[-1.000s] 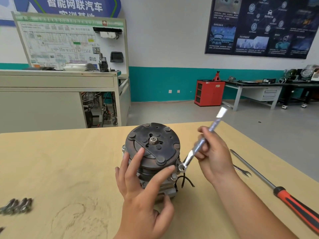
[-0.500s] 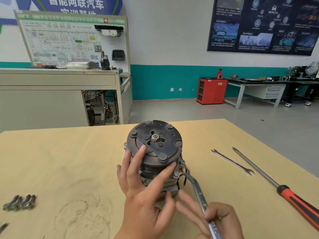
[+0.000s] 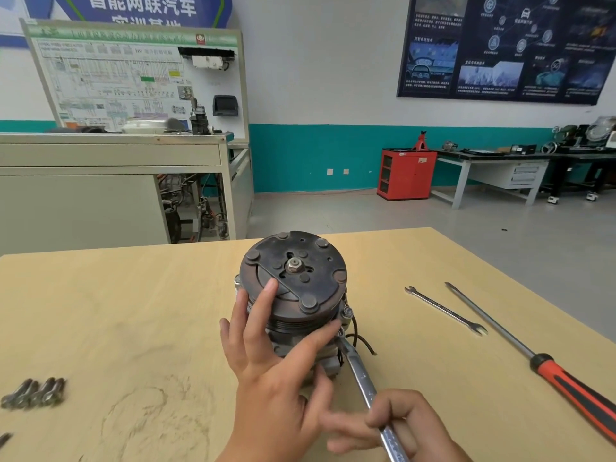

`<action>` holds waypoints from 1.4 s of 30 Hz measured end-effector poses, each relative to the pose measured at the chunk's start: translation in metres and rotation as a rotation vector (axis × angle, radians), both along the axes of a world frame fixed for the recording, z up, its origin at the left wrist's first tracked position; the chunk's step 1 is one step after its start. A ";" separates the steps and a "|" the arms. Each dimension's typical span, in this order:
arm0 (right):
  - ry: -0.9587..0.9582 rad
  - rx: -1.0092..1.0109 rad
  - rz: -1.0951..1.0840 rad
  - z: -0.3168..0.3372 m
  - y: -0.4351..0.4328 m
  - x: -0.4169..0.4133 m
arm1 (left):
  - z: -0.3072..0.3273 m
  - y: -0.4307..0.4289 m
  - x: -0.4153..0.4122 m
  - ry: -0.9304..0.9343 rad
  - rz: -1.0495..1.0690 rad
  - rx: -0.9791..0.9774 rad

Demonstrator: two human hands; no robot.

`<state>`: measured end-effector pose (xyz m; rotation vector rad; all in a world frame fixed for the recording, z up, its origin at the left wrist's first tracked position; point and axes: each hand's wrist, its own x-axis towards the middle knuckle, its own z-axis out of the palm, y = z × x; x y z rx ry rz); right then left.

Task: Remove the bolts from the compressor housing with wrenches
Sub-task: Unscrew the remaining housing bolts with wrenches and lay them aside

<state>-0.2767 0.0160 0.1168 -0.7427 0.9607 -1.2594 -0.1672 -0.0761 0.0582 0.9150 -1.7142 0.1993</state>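
Behind, a blue banner [image 3: 143, 8] reads 智能网联汽车. On the table [image 3: 133, 311], the left hand [image 3: 273, 388] rests flat-fingered on the compressor [image 3: 293, 271]. At its 5 o'clock, the right hand [image 3: 400, 425] grips a wrench [image 3: 363, 378].

A white wall [image 3: 316, 78] with a teal band [image 3: 300, 155] along its base closes the far side above a grey floor [image 3: 366, 211]. Far left, a wiring-diagram training board [image 3: 116, 78] stands on a beige cabinet bench [image 3: 100, 161]. A dark blue poster [image 3: 500, 45] hangs far right. Below it, a red cabinet [image 3: 406, 173] carries a red jack stand [image 3: 422, 140], just beside a grey workbench [image 3: 493, 168] with drawers. A light wooden table [image 3: 133, 311] fills the near ground.
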 end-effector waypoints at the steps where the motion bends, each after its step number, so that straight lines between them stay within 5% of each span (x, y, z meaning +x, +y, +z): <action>1: -0.004 0.015 -0.009 -0.013 -0.003 -0.008 | 0.001 0.001 -0.001 0.005 0.002 -0.002; 4: 0.147 -0.118 0.026 -0.018 -0.009 -0.030 | 0.002 0.002 -0.001 0.024 -0.003 -0.018; 7: 0.006 -0.316 -0.350 -0.024 -0.021 -0.047 | 0.002 0.002 0.000 0.051 -0.014 -0.026; 10: -0.056 -0.366 -0.461 -0.028 -0.056 -0.057 | 0.002 0.000 0.000 0.063 -0.021 -0.032; 15: 0.349 -0.304 -0.240 0.004 -0.135 -0.060 | 0.001 -0.001 0.001 0.065 -0.038 -0.037; 17: 0.368 -0.299 -0.115 0.014 -0.152 -0.057 | 0.001 -0.001 0.001 0.063 -0.040 -0.034; 20: 0.190 -0.311 -0.015 0.016 -0.154 -0.056 | 0.002 0.000 0.001 0.051 -0.040 -0.018; 24: -0.311 -0.231 -0.167 0.002 -0.125 -0.068 | 0.003 0.002 0.001 0.067 -0.057 0.003; 27: -0.359 -0.324 -0.308 -0.018 -0.083 -0.081 | 0.005 0.002 0.001 0.072 -0.062 0.000; 30: -0.555 -0.494 0.006 -0.040 -0.050 -0.075 | 0.006 0.003 0.001 0.066 -0.055 -0.006; 32: -0.406 -0.352 -0.201 -0.034 -0.026 -0.072 | 0.005 0.003 0.001 0.054 -0.041 -0.010; 35: -0.210 -0.286 -0.196 -0.027 -0.017 -0.054 | 0.005 0.002 0.002 0.049 -0.034 -0.024; 37: -0.396 -0.316 0.044 -0.028 -0.011 -0.032 | 0.006 0.001 0.003 0.049 -0.030 -0.032; 42: -0.161 -0.126 -0.212 -0.011 0.004 -0.006 | 0.005 0.001 0.003 0.039 -0.018 -0.020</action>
